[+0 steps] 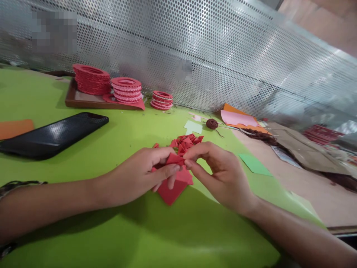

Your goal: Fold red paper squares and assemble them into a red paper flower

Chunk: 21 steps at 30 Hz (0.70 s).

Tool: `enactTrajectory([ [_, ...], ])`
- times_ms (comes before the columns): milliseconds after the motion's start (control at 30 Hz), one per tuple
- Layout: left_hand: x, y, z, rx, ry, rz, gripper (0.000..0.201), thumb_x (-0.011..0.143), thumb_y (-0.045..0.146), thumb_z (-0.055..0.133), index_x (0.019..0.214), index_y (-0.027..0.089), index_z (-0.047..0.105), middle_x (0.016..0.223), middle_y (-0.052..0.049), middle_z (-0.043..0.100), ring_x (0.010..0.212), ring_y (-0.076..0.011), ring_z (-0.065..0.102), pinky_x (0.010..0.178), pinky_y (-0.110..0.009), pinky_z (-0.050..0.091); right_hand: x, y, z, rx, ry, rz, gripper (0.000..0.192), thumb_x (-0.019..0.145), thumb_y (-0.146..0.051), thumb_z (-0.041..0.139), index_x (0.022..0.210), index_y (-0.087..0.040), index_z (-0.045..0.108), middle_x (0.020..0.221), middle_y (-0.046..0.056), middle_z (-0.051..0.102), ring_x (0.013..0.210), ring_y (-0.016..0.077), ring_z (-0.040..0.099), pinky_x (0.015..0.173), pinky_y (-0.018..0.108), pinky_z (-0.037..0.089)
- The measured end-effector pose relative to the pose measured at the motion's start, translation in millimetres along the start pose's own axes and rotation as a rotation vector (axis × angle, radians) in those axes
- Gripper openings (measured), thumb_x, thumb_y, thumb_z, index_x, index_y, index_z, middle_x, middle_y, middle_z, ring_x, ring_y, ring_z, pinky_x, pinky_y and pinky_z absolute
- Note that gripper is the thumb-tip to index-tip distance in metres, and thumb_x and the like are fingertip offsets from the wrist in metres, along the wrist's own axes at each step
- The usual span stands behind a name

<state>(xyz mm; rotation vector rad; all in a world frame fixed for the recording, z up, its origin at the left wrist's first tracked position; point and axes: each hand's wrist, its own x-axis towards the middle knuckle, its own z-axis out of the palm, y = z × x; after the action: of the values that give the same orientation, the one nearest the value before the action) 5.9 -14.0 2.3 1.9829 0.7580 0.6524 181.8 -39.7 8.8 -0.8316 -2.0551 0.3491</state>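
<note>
Between my two hands is a small folded piece of red paper [174, 159]. My left hand [149, 169] pinches its left part between thumb and fingers. The thumb and index finger of my right hand [220, 171] close on its right corner. Beneath my fingers, red paper sheets [171, 191] lie on the green table surface, partly covered by my left hand. Just beyond my hands is a pile of small folded red paper pieces [186, 143] with pointed tips.
A black phone [55, 134] lies at left. Behind it, a brown tray [83, 102] bears stacked red paper rings [92, 80]; a smaller ring stack [161, 100] stands beside it. A brown yarn ball [212, 124], green paper [255, 165] and a perforated metal screen [167, 48] are farther off.
</note>
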Motion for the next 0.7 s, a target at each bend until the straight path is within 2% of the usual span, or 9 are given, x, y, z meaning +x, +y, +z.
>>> enactTrajectory([
  [67,-0.5,0.6,0.1,0.024,0.039,-0.007,0.024,0.084,0.024,0.044,0.064,0.015,0.054,0.053,0.006,0.049,0.042,-0.0055,0.040,0.041,-0.017,0.030,0.6,0.4,0.0,0.051,0.008,0.029,0.013,0.079,-0.007,0.052,0.087,-0.016,0.055,0.074,0.001,0.059,0.067,0.0097,0.055,0.061,0.022,0.047],
  [167,-1.3,1.9,0.8,0.035,0.072,0.009,0.022,0.082,0.020,0.045,0.064,0.016,0.055,0.053,0.007,0.050,0.042,-0.0050,0.038,0.042,-0.017,0.029,2.8,1.3,0.0,0.169,-0.022,0.177,0.012,0.077,-0.011,0.056,0.088,-0.014,0.055,0.071,0.001,0.059,0.064,0.0094,0.057,0.057,0.021,0.048],
  [233,-1.4,2.8,1.1,0.028,0.090,0.019,0.021,0.081,0.016,0.045,0.062,0.016,0.055,0.053,0.007,0.050,0.042,-0.0047,0.038,0.042,-0.016,0.029,4.3,1.7,0.1,0.240,-0.064,0.270,0.004,0.077,-0.015,0.057,0.081,-0.013,0.056,0.068,0.000,0.060,0.059,0.0084,0.058,0.052,0.019,0.048],
  [300,-0.9,2.9,0.8,0.029,0.096,0.022,0.023,0.081,0.016,0.044,0.061,0.016,0.054,0.052,0.007,0.048,0.042,-0.0048,0.039,0.042,-0.016,0.029,4.9,1.3,0.3,0.222,-0.070,0.278,0.007,0.078,-0.017,0.057,0.072,-0.013,0.057,0.064,0.000,0.059,0.055,0.0077,0.056,0.049,0.018,0.046],
  [367,-0.1,2.0,0.3,0.035,0.084,0.015,0.023,0.081,0.018,0.045,0.060,0.016,0.054,0.049,0.008,0.044,0.041,-0.0051,0.038,0.041,-0.016,0.029,4.1,-0.2,0.2,0.083,-0.049,0.198,0.010,0.078,-0.016,0.057,0.068,-0.014,0.057,0.061,-0.001,0.059,0.054,0.0076,0.055,0.049,0.018,0.045],
  [500,0.6,-0.9,0.1,0.066,0.088,-0.048,0.027,0.081,0.027,0.046,0.058,0.016,0.056,0.045,0.007,0.042,0.040,-0.0066,0.038,0.040,-0.018,0.026,-0.3,-3.3,-0.7,-0.240,-0.016,-0.058,0.009,0.078,-0.011,0.058,0.069,-0.015,0.058,0.061,-0.001,0.062,0.054,0.0076,0.055,0.051,0.018,0.044],
  [700,0.3,-2.0,4.3,0.051,0.052,-0.127,0.035,0.083,0.034,0.040,0.061,0.017,0.060,0.042,0.006,0.036,0.038,-0.0087,0.034,0.039,-0.020,0.022,-2.8,1.7,-0.5,-0.489,0.040,-0.381,0.011,0.080,-0.014,0.055,0.071,-0.019,0.057,0.066,0.001,0.066,0.062,0.0124,0.060,0.059,0.025,0.049],
])
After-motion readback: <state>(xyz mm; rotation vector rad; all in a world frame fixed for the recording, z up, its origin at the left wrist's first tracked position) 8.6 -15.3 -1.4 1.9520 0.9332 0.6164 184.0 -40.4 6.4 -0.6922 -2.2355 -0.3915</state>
